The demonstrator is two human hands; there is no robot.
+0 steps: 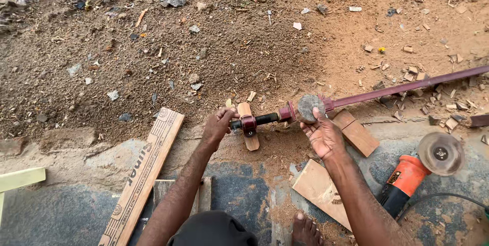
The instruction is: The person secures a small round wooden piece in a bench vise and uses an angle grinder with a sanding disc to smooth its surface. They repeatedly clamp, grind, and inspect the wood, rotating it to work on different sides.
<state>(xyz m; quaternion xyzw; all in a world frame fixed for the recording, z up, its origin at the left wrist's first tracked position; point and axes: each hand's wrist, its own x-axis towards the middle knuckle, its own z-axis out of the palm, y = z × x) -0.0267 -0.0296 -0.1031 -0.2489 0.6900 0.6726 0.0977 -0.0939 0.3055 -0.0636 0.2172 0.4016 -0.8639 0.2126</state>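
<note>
Head view looks straight down on bare earth strewn with wood chips and small stones. Near the middle of the frame lies a maroon bar clamp [356, 97], its long bar running off toward the right edge and its threaded screw [266, 118] pointing left. The left hand [218, 125] is curled shut around the clamp's handle end [248, 124], which rests over a small wooden block [248, 130]. The right hand [323, 134] holds a grey stone [310, 107] in its fingers, palm up, the stone touching the clamp's head. Below right lies an orange angle grinder [415, 172] with its disc facing up. A long printed board [145, 174] lies at lower left, a bare foot [305, 229] at the bottom edge.
</note>
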